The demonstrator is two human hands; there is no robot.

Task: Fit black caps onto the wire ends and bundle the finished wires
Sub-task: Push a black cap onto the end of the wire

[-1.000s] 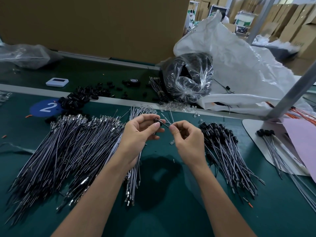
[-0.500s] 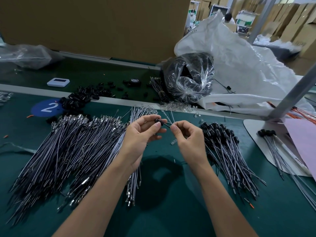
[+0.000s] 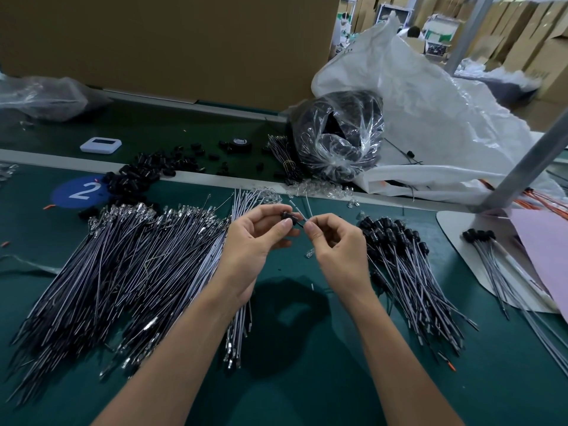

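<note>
My left hand (image 3: 256,241) pinches a small black cap (image 3: 288,216) between thumb and fingers above the green mat. Close to its right, my right hand (image 3: 336,241) pinches a thin grey wire (image 3: 297,209) whose ends stick up and away behind the fingers. Cap and wire meet between the two hands. A wide pile of uncapped wires (image 3: 123,256) lies to the left. To the right lies a pile of capped wires (image 3: 405,262) with black caps at the far end. Loose black caps (image 3: 138,176) sit at the back left.
A clear bag of black parts (image 3: 336,139) and a big white sack (image 3: 436,118) stand behind the hands. A small capped bunch (image 3: 488,250) lies on a white board (image 3: 455,222) at right, beside pink paper (image 3: 544,241) and a metal post (image 3: 528,167). A white device (image 3: 100,145) sits far left.
Both hands have stayed in the same place, working the cap and wire together; the wire ends now stick up more plainly behind the fingers.
</note>
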